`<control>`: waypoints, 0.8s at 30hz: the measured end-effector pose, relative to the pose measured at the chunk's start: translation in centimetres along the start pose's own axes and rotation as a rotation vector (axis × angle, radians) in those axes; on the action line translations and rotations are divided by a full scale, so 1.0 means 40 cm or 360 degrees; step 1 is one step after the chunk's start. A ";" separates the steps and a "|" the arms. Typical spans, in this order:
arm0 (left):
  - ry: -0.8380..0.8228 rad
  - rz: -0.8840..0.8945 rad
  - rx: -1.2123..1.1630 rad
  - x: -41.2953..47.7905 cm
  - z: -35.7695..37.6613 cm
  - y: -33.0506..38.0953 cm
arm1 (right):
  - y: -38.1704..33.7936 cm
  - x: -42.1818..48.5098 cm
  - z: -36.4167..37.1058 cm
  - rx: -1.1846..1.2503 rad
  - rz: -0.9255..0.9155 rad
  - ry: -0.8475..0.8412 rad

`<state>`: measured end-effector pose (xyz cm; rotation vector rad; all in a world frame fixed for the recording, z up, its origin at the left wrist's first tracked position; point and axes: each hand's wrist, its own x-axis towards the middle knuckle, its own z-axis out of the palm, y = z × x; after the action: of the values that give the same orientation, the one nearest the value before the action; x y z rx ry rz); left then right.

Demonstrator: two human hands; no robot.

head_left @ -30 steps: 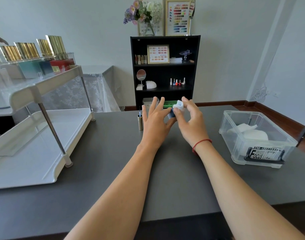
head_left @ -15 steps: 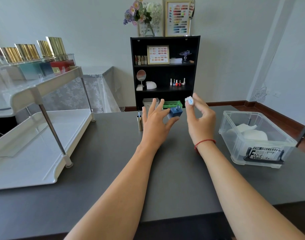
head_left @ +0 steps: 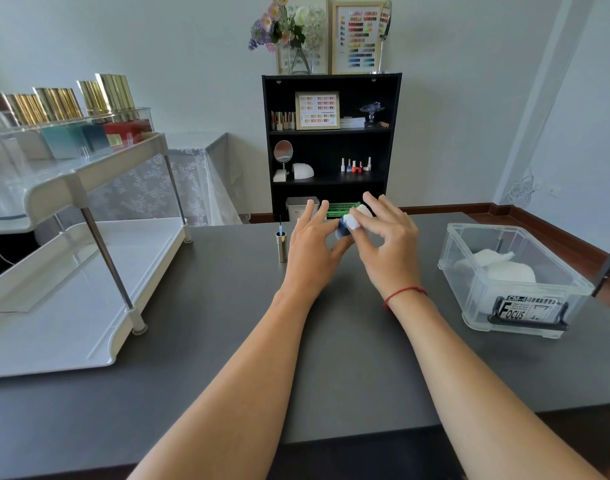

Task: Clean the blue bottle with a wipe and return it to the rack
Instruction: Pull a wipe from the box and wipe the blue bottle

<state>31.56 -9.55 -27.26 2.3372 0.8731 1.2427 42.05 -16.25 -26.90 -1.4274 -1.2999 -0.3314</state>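
Above the middle of the dark table, my left hand holds a small blue bottle between thumb and fingers. Only a sliver of the bottle shows. My right hand pinches a small white wipe and presses it against the bottle's top. The bottle's gold cap with its brush stands upright on the table just left of my left hand. The white two-tier rack stands at the left, with several gold-capped bottles in a clear tray on its upper shelf.
A clear plastic bin holding white wipes sits on the table at the right. A black bookshelf stands against the far wall behind the table. The rack's lower shelf reaches toward the table's near left.
Half a second ago my right hand held the wipe away from the bottle, up and to the right. Now the wipe is back against the bottle in my left hand.
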 end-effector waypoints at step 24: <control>-0.0078 -0.0155 -0.0041 0.002 0.001 0.004 | -0.023 0.000 -0.009 0.0308 0.0316 -0.0013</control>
<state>31.67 -9.62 -27.16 2.2664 0.9373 1.1463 41.47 -16.76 -26.29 -1.3797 -1.1519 -0.0654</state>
